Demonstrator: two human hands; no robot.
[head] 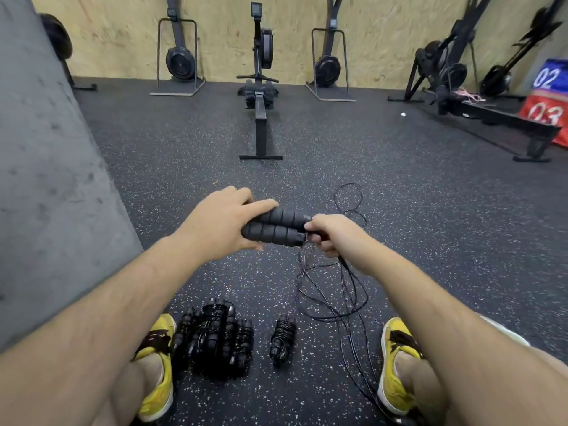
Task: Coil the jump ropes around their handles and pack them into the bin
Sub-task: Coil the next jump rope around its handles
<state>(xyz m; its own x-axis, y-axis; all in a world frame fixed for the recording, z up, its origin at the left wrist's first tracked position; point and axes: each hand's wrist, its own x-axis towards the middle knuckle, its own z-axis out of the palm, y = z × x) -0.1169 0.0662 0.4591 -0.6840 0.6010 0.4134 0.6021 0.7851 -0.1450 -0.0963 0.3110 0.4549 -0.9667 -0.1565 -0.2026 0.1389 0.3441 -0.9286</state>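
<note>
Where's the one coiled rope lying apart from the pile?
Head view, low centre: the lone coiled rope lies on the floor, right of the pile, left of the loose cord.

Setting: a gym is shown.
Equipment: a rowing machine point(260, 96) is flanked by upright flywheel trainers point(180, 61).
Floor: speckled black rubber matting point(184, 155) is laid.

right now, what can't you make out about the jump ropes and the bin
Head view only:
- Nowhere in the frame: the bin.
- Both ends of the handles are covered by the left hand and right hand.
- In the pile of coiled ropes, black bundles overlap, so the count is unclear.
- The loose cord has thin crossing strands; one rope or several is unclear.
</note>
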